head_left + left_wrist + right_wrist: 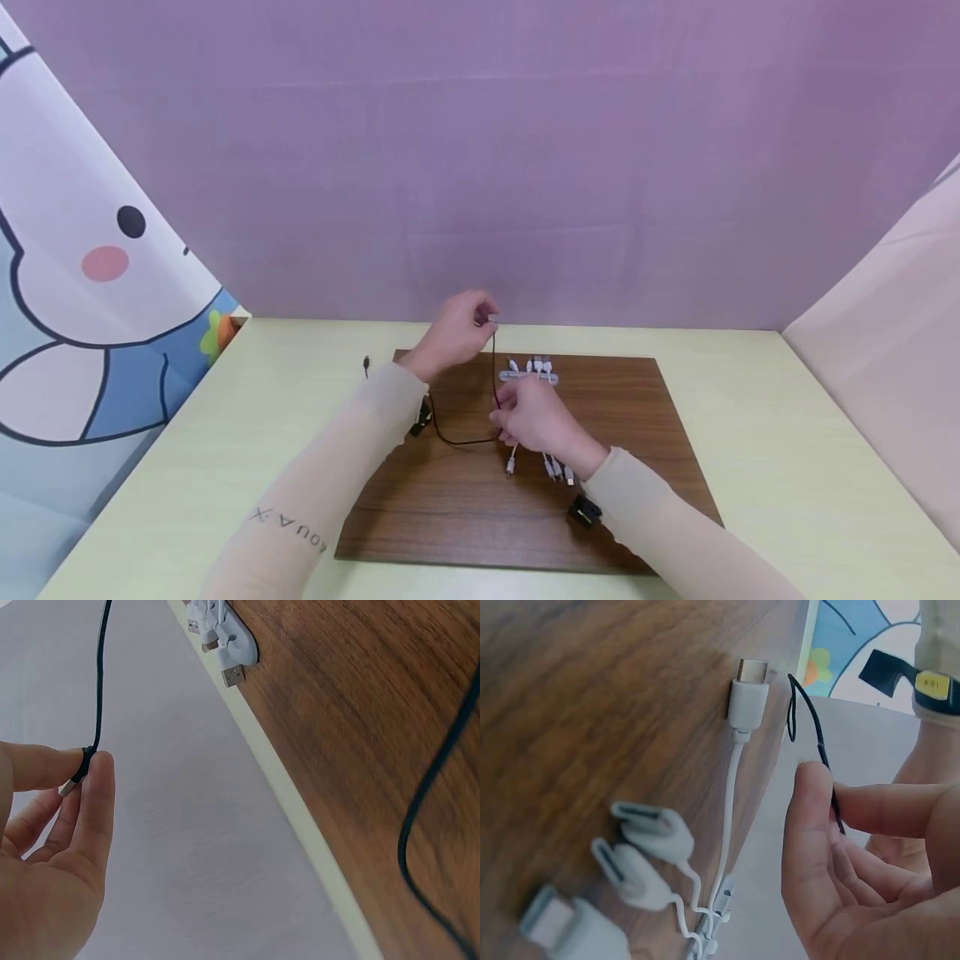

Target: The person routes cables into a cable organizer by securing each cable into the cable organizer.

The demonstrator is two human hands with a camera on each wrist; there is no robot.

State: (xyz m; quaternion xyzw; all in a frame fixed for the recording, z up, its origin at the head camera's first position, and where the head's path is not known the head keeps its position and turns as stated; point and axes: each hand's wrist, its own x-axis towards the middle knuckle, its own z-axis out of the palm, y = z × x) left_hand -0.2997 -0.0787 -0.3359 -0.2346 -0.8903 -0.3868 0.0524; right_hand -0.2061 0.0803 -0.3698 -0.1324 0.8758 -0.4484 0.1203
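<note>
My left hand (459,329), up over the far edge of the wooden board (442,525), pinches the plug of a black cable between thumb and fingers. The metal tip of this USB plug (81,771) points away from the cable. Lower and nearer, my right hand (538,412) pinches the same black cable (815,724) between thumb and forefinger. Between the hands the cable runs nearly straight up; its slack loops leftward over the board. A pale cable clip strip (506,377), partly behind the right hand, holds several white cables. Their white plugs (553,469) stick out on the near side.
More white plugs (229,666) lie beyond the strip, near the board's far edge. Another black plug (367,363) rests on the pale table (300,400) left of the board. A purple cloth (525,183) hangs behind, with a cartoon-printed cloth (75,208) at left.
</note>
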